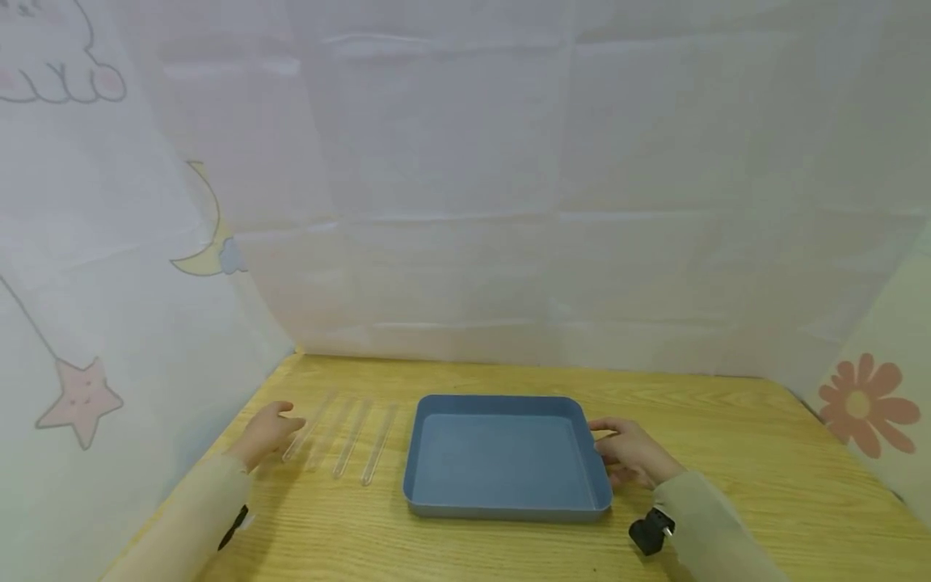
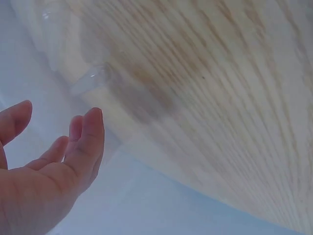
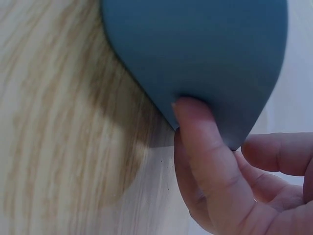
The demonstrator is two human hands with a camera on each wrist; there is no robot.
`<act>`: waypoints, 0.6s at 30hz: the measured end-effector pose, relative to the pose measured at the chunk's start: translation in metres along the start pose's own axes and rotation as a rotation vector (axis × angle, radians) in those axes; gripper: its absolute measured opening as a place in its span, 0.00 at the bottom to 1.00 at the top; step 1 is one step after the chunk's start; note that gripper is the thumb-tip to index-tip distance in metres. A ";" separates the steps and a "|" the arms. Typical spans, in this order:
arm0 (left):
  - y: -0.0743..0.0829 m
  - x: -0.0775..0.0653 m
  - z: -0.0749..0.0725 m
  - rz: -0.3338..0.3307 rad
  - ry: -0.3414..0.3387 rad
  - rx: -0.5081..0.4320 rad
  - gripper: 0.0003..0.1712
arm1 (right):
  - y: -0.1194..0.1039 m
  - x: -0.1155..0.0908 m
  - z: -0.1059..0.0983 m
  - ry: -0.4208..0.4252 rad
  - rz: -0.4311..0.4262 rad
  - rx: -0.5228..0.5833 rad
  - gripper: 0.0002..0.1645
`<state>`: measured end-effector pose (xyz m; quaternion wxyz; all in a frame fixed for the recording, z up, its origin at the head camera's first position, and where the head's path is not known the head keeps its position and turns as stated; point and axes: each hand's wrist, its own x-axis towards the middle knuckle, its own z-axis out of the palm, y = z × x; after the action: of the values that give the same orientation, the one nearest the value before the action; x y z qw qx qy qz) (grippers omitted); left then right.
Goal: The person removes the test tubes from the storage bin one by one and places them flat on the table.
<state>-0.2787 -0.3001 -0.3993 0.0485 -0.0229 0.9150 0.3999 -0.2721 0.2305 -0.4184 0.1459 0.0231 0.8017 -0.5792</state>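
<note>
A shallow blue-grey tray [image 1: 509,461] sits on the table. My right hand [image 1: 631,454] grips its right side; in the right wrist view one digit presses the outer wall, and another fingertip [image 3: 252,144] is at the rim. Left of the tray lie several clear tubes [image 1: 374,453] with rounded ends, roughly side by side. My left hand [image 1: 265,432] is just beside the leftmost tube [image 1: 294,447], fingers spread loosely and nothing between them. In the left wrist view, the rounded end of a clear tube [image 2: 93,81] shows beyond the fingertips.
The wooden table [image 1: 349,537] has light-coloured sheets behind it and at both sides. A moon and a star are printed on the left sheet [image 1: 145,339], a red flower on the right one. Black wrist devices [image 1: 650,533] are on both sleeves.
</note>
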 end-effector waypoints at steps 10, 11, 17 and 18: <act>0.011 -0.031 0.000 0.030 0.028 -0.130 0.33 | 0.005 0.000 0.006 0.038 0.020 0.011 0.29; 0.012 -0.033 0.001 0.028 0.031 -0.133 0.33 | 0.005 0.000 0.007 0.038 0.022 0.013 0.30; 0.022 -0.040 0.009 0.033 0.038 -0.173 0.32 | 0.001 0.001 0.004 0.045 0.026 0.005 0.28; 0.024 -0.040 0.010 0.036 0.038 -0.180 0.32 | 0.001 0.001 0.003 0.043 0.024 0.002 0.28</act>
<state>-0.2399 -0.2760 -0.3845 0.0216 -0.0186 0.8763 0.4810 -0.2721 0.2275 -0.4203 0.1354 0.0456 0.8037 -0.5776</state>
